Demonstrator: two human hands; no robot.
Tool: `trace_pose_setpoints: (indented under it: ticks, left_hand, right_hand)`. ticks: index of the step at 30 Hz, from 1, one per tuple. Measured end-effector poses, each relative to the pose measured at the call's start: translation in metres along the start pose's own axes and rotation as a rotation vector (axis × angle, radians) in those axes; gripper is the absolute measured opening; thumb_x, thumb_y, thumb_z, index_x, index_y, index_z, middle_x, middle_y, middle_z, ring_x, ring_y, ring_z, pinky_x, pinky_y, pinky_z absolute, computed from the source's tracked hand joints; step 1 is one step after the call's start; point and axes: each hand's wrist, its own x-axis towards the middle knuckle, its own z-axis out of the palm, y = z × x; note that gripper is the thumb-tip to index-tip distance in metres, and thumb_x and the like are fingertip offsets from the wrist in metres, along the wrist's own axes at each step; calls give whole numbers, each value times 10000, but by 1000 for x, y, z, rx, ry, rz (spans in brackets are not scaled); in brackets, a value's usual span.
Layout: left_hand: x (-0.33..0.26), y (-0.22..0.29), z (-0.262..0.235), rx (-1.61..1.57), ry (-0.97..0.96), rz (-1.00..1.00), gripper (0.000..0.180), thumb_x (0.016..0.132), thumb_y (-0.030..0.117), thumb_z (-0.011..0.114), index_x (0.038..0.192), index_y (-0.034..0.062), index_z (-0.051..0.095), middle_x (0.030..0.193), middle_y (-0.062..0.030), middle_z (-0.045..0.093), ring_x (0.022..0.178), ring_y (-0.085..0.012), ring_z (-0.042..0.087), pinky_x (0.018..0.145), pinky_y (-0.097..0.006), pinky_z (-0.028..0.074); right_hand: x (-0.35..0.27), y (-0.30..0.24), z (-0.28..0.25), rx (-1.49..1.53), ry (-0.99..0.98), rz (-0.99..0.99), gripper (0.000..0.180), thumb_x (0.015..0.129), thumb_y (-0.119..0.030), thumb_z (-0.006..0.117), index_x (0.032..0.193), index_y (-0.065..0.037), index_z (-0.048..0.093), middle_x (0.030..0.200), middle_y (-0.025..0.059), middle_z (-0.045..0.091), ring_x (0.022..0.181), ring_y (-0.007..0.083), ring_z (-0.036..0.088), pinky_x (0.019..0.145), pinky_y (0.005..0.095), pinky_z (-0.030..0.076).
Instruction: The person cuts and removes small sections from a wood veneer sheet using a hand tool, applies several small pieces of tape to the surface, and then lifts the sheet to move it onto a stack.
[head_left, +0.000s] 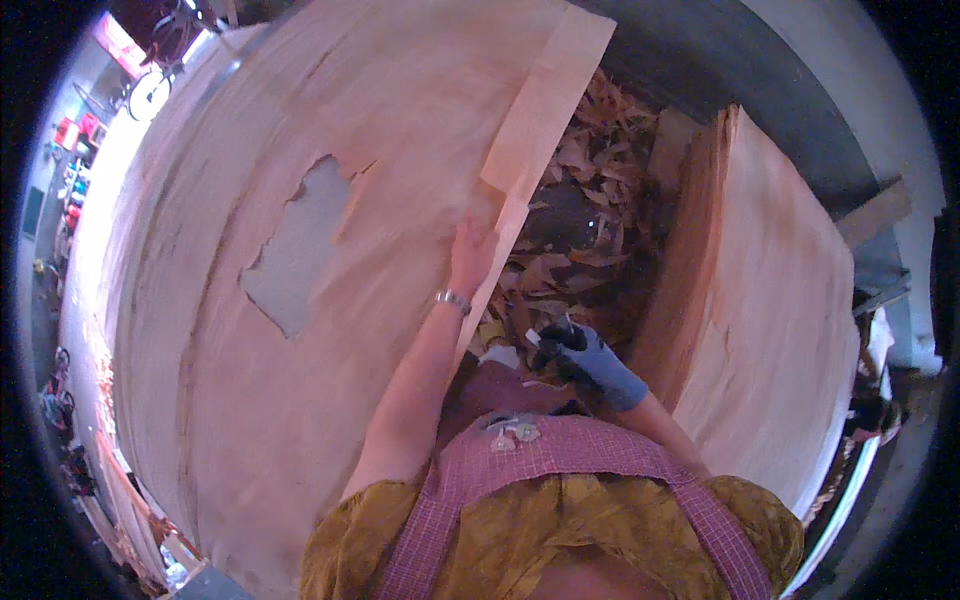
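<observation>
The top veneer sheet (400,100), thin wood with a soft, wavy grain, lay across a broad stack; a ragged, roughly lengthwise hole showed a smooth grey layer (305,240) beneath. Along the stack's right edge ran a paler strip (565,90), narrow and notched, its long axis slanting from the near side toward the far right corner. The bare left hand (474,255) rested open, fingers pointing away, near that edge. The gloved right hand (575,352), fingers curled, gripped something small, too unclear to name. Beyond the edge lay curled, brittle scraps (590,160), then a second stack (775,290) with rough, layered sides.
</observation>
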Motion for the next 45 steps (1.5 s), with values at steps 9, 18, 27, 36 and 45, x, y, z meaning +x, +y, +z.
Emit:
trace_pose_setpoints:
  ticks: [9,18,27,36,45]
  left_hand:
    - [98,51,42,-345,-342,-459,517,817,213,711,1263,14,540,990,-110,637,925,-221,609,821,-340,499]
    - [72,78,92,110,-296,-13,491,726,208,730,1194,139,595,1263,-140,545,1152,-341,512,941,-474,435]
    - [74,84,87,180,-660,-196,430,744,193,707,1152,115,597,1172,-131,585,1136,-334,512,948,-477,407]
    - [134,73,51,835,148,-186,487,832,229,609,1285,70,530,1235,-173,563,1128,-350,524,916,-499,426]
    - [308,49,74,625,330,-319,613,915,272,557,1449,70,333,1351,-283,471,1227,-409,482,982,-517,405]
  right_hand:
    - [47,-88,-68,14,190,165,284,914,-265,663,1070,-29,627,866,28,671,624,79,563,566,214,443]
    - [136,-109,-152,35,10,142,249,911,-254,673,1058,-59,627,835,32,687,597,54,561,504,197,420]
    - [210,-131,-205,-132,-442,155,303,870,-129,673,1148,-20,619,969,46,684,815,121,633,713,280,538]
    - [213,-240,-141,-118,-854,195,248,889,-125,658,1113,-29,612,919,29,660,801,105,610,702,242,496]
    - [204,-264,-92,-451,-576,-250,399,846,-379,727,981,-56,536,826,87,636,784,182,630,717,349,513]
